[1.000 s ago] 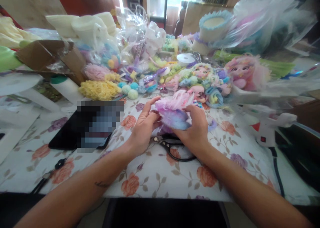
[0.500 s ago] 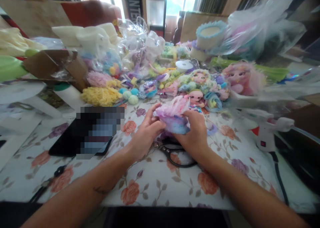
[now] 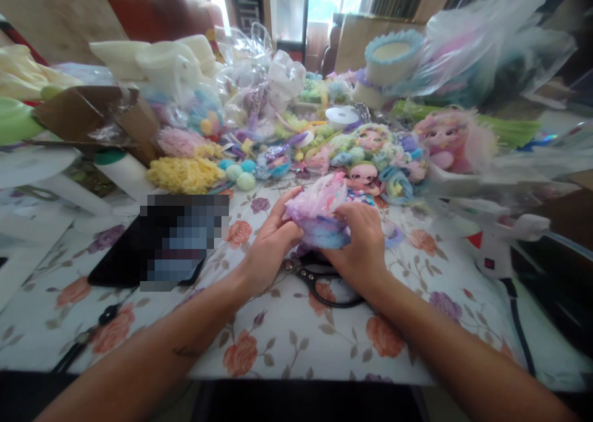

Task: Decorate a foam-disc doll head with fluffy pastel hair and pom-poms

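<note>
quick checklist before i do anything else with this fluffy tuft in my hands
1. Left hand grips the tuft: ok.
2. Right hand grips the tuft: ok.
3. Tuft lifted off the tablecloth: ok.
4. Scissors out of the way: not ok, they lie right under the hands.
5. Scissor blades shut: cannot tell, hidden.
6. Glue gun apart from the hands: ok.

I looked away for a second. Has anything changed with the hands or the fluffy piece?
Hardly. Both hands keep their grip on the fluffy pink, purple and blue tuft; the left hand has closed in slightly, the right hand stays on top. The black-handled scissors beneath and the dark tablet lie as before.
</note>
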The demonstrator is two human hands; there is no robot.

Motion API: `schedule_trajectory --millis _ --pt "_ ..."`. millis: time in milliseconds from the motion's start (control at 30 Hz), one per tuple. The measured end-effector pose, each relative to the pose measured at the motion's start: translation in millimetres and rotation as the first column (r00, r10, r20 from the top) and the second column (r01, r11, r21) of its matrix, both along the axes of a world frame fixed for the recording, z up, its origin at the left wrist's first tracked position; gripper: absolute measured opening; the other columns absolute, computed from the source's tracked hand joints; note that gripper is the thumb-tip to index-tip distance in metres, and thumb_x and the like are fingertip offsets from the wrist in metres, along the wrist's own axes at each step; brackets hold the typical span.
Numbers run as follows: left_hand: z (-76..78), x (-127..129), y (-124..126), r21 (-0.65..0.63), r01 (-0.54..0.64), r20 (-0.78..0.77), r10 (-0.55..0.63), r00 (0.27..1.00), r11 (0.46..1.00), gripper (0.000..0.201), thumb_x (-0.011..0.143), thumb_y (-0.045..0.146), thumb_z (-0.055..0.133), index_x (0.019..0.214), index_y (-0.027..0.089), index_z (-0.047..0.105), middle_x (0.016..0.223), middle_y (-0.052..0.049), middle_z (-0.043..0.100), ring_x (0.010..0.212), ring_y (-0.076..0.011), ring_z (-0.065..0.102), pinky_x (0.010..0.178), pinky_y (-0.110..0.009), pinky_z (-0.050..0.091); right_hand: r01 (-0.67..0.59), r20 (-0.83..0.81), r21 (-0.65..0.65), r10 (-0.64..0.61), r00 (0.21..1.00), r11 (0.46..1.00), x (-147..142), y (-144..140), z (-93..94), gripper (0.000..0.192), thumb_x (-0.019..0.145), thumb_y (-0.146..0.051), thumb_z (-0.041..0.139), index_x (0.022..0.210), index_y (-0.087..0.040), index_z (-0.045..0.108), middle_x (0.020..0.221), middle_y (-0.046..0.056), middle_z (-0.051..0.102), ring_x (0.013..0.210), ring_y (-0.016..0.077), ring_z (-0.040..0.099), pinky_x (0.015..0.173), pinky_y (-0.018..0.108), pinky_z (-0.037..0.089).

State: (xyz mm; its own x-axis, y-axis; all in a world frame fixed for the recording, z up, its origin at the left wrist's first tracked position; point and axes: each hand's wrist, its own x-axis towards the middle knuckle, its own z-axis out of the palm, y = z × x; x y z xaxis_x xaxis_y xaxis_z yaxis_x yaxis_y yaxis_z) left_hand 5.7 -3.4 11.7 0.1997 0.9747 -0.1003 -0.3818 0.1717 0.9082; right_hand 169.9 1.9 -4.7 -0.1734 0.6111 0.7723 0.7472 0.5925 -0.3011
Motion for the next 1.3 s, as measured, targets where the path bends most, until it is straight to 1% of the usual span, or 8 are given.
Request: schedule_trajectory --millis 200,567,733,833,1033,1133,1233,1300 --pt "-8.2 -1 -1 0.06 -0.003 -0.059 0.006 0.998 0.998 0.063 0.078 0.016 0.054 0.139 0.031 0.053 0.099 0.0 0.065 0.076 -0.0156 0.054 0.074 -0.03 0.046 -0.013 0.0 0.026 0.013 1.0 1.0 -1 0 0.0 0.028 0.076 -0.024 0.069 0.095 -0.026 0.049 0.084 0.002 0.063 0.082 0.0242 0.058 0.08 0.038 0.044" --pt "-12.2 -4 -1 0.099 -0.089 -0.163 0.104 0.981 0.991 0.047 0.081 0.019 0.055 0.126 0.029 0.062 0.1 -0.003 0.069 0.097 -0.0224 0.061 0.081 -0.032 0.051 -0.003 -0.023 0.044 0.004 1.0 0.999 -1 1 -0.6 0.025 0.076 -0.026 0.067 0.094 -0.026 0.05 0.084 0.002 0.063 0.081 0.0247 0.06 0.077 0.039 0.045" --pt "-4.5 -2 1 0.036 -0.026 -0.054 0.028 0.998 0.999 0.058 0.081 0.018 0.053 0.138 0.029 0.052 0.109 -0.002 0.067 0.099 -0.019 0.06 0.092 -0.034 0.048 0.024 -0.067 0.017 -0.023 0.998 1.0 1 4 -3.9 0.026 0.075 -0.029 0.066 0.096 -0.026 0.051 0.085 0.002 0.065 0.081 0.0259 0.062 0.074 0.041 0.047" --pt "0.0 -2 2 0.004 0.03 0.028 -0.03 0.999 1.0 0.064 0.08 0.02 0.053 0.143 0.027 0.046 0.113 -0.003 0.067 0.096 -0.0183 0.06 0.093 -0.035 0.047 0.044 -0.09 -0.009 -0.045 0.995 0.999 1 5 -5.8 0.029 0.074 -0.03 0.068 0.098 -0.026 0.053 0.088 0.003 0.067 0.082 0.0264 0.063 0.074 0.041 0.048" --pt "-2.4 -4 2 0.003 0.068 -0.016 -0.067 0.998 0.998 0.066 0.082 0.02 0.061 0.145 0.033 0.043 0.122 -0.002 0.065 0.105 -0.0176 0.059 0.093 -0.032 0.044 0.037 -0.079 0.007 -0.037 0.996 0.999 1 5 -5.7 0.027 0.076 -0.032 0.069 0.097 -0.025 0.053 0.087 0.003 0.066 0.083 0.0259 0.063 0.074 0.04 0.048" --pt "-3.5 -4 1 0.017 0.054 -0.035 -0.054 0.998 0.998 0.067 0.081 0.017 0.061 0.144 0.034 0.045 0.119 -0.001 0.066 0.103 -0.0161 0.06 0.09 -0.029 0.045 0.028 -0.05 0.028 -0.026 0.998 0.999 2 4 -5.0 0.027 0.076 -0.03 0.069 0.096 -0.025 0.052 0.086 0.003 0.065 0.083 0.0256 0.061 0.075 0.04 0.047" --pt "-1.2 -4 2 0.001 0.046 -0.024 -0.046 0.999 0.999 0.067 0.08 0.018 0.061 0.143 0.032 0.045 0.106 0.0 0.067 0.095 -0.0153 0.062 0.088 -0.03 0.047 0.019 -0.045 0.029 -0.018 0.999 0.999 2 3 -4.8 0.026 0.075 -0.028 0.069 0.095 -0.025 0.053 0.086 0.003 0.066 0.084 0.0257 0.061 0.077 0.04 0.047" --pt "1.8 -7 4 -0.02 -0.004 -0.073 0.003 0.997 1.0 0.064 0.081 0.023 0.062 0.142 0.029 0.046 0.094 0.001 0.067 0.087 -0.0161 0.065 0.085 -0.032 0.05 0.028 -0.079 0.016 -0.027 0.997 0.999 3 3 -5.1 0.027 0.074 -0.03 0.07 0.096 -0.025 0.054 0.087 0.003 0.066 0.085 0.026 0.062 0.078 0.041 0.048"
